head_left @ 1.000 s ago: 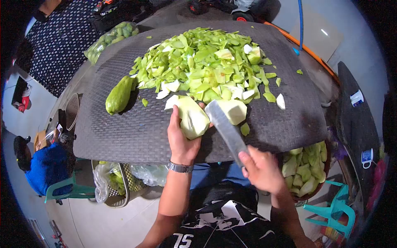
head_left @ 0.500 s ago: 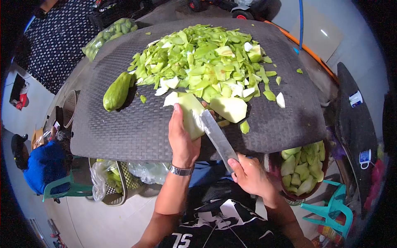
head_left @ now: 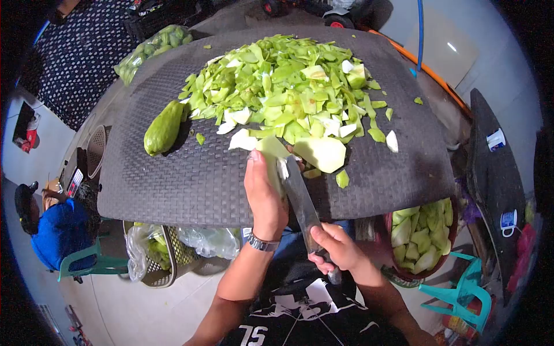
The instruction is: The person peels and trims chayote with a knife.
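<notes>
My left hand (head_left: 266, 199) is closed around a pale, peeled piece of chayote (head_left: 272, 151), held above the table's near side. In my right hand (head_left: 337, 249) is a knife (head_left: 303, 199), gripped by its handle, its blade tip against the chayote's right side. Just beyond lies a cut peeled chayote piece (head_left: 323, 154), next to a white offcut (head_left: 243, 140). A heap of green peelings (head_left: 277, 86) covers the middle of the table. One unpeeled chayote (head_left: 163, 128) rests to the left of the heap.
The dark woven-pattern table (head_left: 173, 190) spans the view. Below it, a tub of cut chayote (head_left: 424, 233) stands right and a plastic basket (head_left: 172, 254) left. A teal stool (head_left: 461, 291) is lower right. A person in blue (head_left: 63, 233) sits at left.
The held chayote has turned in my left hand, showing a narrower side. My right hand has drawn the knife down and nearer to me. A white piece now lies apart on the table.
</notes>
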The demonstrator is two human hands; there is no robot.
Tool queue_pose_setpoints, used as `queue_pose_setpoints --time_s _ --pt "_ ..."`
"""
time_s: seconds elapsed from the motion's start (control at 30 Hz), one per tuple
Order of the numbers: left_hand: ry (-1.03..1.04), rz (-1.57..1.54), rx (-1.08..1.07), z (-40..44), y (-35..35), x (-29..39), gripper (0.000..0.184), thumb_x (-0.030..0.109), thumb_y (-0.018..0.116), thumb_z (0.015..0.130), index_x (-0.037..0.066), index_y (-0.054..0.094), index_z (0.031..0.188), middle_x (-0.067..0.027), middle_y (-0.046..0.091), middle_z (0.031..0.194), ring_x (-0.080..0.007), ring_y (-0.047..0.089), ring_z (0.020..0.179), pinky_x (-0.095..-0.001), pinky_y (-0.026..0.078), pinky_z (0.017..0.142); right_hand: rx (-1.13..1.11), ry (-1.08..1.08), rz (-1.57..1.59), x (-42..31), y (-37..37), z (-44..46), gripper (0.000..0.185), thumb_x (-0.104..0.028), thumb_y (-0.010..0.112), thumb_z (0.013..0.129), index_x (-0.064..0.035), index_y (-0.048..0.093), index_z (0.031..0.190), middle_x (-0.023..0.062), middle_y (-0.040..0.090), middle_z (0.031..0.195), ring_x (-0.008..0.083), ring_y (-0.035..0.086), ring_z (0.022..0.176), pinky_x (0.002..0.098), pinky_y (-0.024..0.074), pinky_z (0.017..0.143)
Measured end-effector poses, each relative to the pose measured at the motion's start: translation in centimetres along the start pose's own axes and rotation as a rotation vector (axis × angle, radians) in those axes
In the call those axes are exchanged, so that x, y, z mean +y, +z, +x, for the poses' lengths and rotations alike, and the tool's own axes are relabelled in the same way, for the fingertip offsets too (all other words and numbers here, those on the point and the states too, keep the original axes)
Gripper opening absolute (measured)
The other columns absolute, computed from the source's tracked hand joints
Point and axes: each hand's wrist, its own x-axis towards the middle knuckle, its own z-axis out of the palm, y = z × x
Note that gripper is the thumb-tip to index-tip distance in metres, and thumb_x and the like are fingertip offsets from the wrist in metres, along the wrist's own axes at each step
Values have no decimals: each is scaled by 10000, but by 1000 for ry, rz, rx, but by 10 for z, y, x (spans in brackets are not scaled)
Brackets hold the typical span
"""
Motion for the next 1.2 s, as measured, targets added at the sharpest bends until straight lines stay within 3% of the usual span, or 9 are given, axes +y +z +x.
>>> queue_pose_setpoints --time_s 0.17,0.23,0.4,0.7,0.9,0.93,0.97,1.03,1.2 --pt "-104 -96 14 -6 -1 -4 525 500 454 1092 21 606 1244 -148 713 1148 -272 722 989 -437 586 896 -187 -17 244 -14 -6 2 479 -474 403 1122 -67 522 900 42 520 628 102 439 374 289 406 363" --pt "-190 -258 98 -6 -1 -4 526 496 457 1093 17 609 1245 -134 712 1151 -271 718 1021 -437 577 924 8 -58 105 -32 2 -2 398 -411 427 1130 -70 512 943 41 549 647 92 475 412 265 412 386" --pt "-237 -319 -87 1 -17 6 412 120 537 908 -27 522 1293 -207 680 1138 -382 707 1007 -539 582 959 316 -243 -276 -54 -2 -1 328 -351 447 1132 -63 532 1000 35 572 683 81 506 481 248 425 442" --pt "-426 -103 -131 12 -26 11 384 356 589 1042 30 562 1242 -163 688 1087 -361 727 925 -518 639 722 528 -237 -180 -54 -19 -14 329 -381 490 1115 -65 567 1067 57 591 693 100 505 466 265 437 437" --pt "-417 -177 -119 -6 -16 17 395 30 581 883 -8 541 1275 -175 669 1132 -375 715 980 -557 639 826 793 -523 -610 -61 -9 -8 227 -246 523 1103 -32 567 1042 29 605 650 89 557 495 287 437 457" --pt "-398 -191 -97 -11 -13 17 508 -54 531 766 -27 537 1273 -182 658 1150 -379 708 1004 -571 632 870 861 -660 -670 -60 -13 -2 238 -247 518 1104 -28 564 1024 34 603 642 101 567 501 300 442 463" --pt "-400 -149 -126 -13 -15 15 512 -55 530 754 -27 541 1265 -181 660 1148 -378 710 1002 -570 633 868 925 -797 -729 -60 -17 3 250 -249 514 1105 -24 561 1006 40 600 635 113 577 507 313 448 469" --pt "-396 -66 -181 -13 -21 8 522 -58 528 730 -27 550 1250 -180 665 1143 -376 713 997 -568 635 864 895 -646 -662 -76 -12 -2 252 -243 522 1099 -17 554 990 65 605 631 164 600 513 344 463 491" --pt "-559 -210 -100 -11 -21 8 302 217 704 974 0 612 1163 -126 694 1036 -328 734 876 -479 650 763 808 -530 -824 -80 -16 -4 283 -255 551 1079 -14 542 930 134 643 652 323 689 615 442 506 583"
